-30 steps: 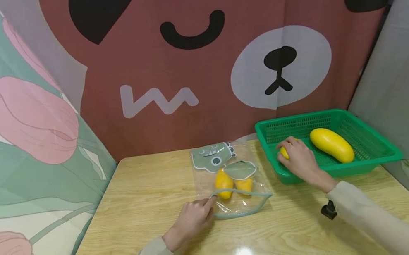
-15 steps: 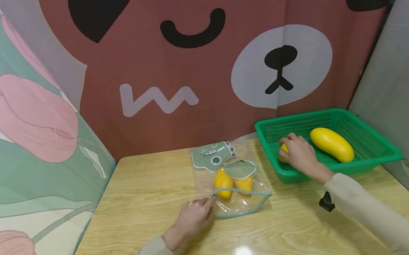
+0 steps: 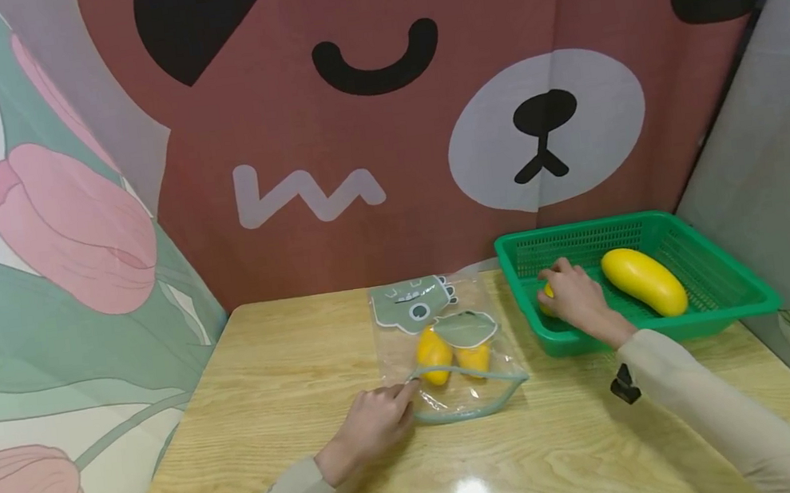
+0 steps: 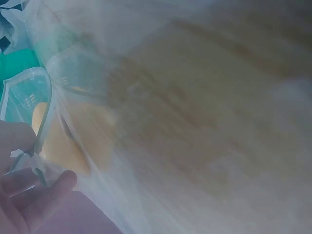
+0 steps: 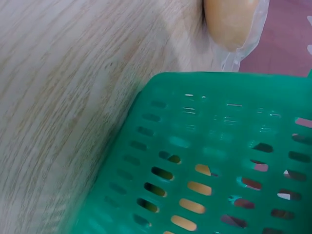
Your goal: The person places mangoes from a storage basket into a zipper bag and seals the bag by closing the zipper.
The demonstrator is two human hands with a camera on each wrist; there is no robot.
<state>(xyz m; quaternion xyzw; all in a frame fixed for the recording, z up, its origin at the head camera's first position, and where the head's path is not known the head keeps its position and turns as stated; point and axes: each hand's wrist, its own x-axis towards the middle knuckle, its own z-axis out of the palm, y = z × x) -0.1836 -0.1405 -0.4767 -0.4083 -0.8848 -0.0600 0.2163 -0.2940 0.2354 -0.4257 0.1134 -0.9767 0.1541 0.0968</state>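
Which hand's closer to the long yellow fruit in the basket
Right. The right hand is in the green basket, just left of the long yellow fruit; the left hand is farther off, holding the clear bag.

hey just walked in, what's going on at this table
A person's left hand pinches the rim of a clear bag lying with its mouth open, two yellow pieces inside. Their right hand is in the green basket, fingers curled round a smaller yellow piece. A longer yellow piece lies untouched in the basket.
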